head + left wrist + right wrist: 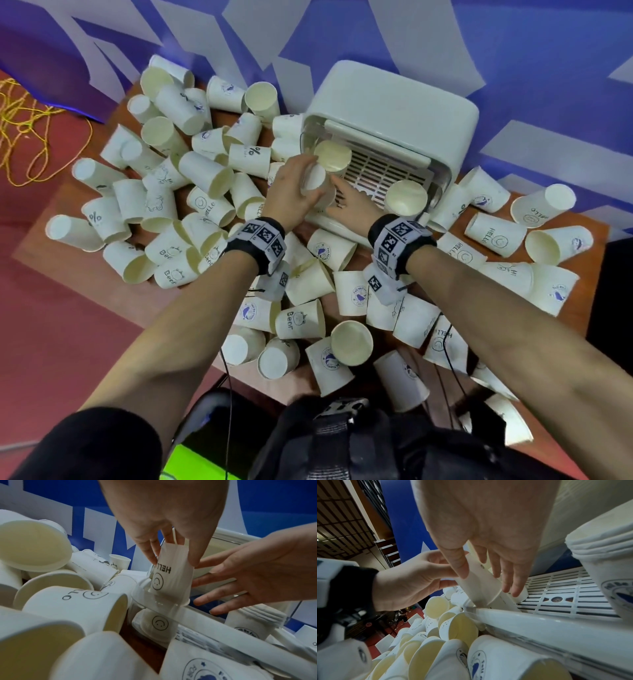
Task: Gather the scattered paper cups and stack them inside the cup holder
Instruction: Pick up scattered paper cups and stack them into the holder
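Observation:
My left hand (pixel 301 188) grips a white "HELLO" paper cup (pixel 171 574) upside down by its base, over the front left corner of the cup holder (pixel 394 99). The holder is a white box with a clear rim and a slatted floor (pixel 387 171). My right hand (pixel 342 202) is open just right of that cup, with straight fingers (pixel 505 582) lying against its side. One stack of cups (pixel 334 156) stands mouth up in the holder's back left. A second stack (pixel 406 198) stands at its front right.
Loose paper cups cover the wooden table: a dense pile on the left (pixel 171 192), more on the right (pixel 496 233) and in front (pixel 325 308). A blue and white wall (pixel 513 34) rises behind the holder. Yellow cord (pixel 27 137) lies on the red floor at the left.

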The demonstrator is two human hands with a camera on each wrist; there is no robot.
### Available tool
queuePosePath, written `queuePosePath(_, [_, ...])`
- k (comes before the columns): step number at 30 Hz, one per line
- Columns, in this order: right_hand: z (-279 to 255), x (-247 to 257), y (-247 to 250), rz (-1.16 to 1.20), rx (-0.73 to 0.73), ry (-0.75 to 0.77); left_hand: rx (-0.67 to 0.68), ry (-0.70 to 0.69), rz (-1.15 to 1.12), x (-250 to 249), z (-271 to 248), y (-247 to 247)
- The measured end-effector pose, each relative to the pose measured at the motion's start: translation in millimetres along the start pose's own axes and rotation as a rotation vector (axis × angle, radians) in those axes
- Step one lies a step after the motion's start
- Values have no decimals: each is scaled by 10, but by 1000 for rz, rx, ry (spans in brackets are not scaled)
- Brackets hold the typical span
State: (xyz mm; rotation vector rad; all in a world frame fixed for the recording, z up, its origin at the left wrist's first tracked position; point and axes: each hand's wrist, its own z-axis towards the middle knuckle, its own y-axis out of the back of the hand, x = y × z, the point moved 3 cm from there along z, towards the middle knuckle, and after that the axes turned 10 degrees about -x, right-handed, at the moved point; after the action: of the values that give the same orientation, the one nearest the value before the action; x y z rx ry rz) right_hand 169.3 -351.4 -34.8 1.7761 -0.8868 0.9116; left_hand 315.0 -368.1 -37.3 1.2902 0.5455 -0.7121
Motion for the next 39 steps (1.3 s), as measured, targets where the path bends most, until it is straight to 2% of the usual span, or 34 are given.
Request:
queuePosePath(8, [51,-67,-79,-110,55,-60,133,84,25,274,-37,-152])
queuePosePath(13, [119,-221,-185,-284,115,-99,221,125,103,353,-28,-246])
queuePosePath(19, [94,-161,-182,-423,113,-87,225,123,279,307,-2,-256])
queuePosePath(23, [34,-100,-169,-532,132,-58,277,144,303,243,-14,-218])
queuePosePath(26, [-19,-23,-122,-543,129,-72,231,161,266,191,-82,-142])
queuePosePath(32, [-378,225,256,-515,52,-3,202,54,258,-101,-235,37])
queuePosePath(39, [-1097,-223,751,-538,31,-103,329,-89,240,-791,-546,-175])
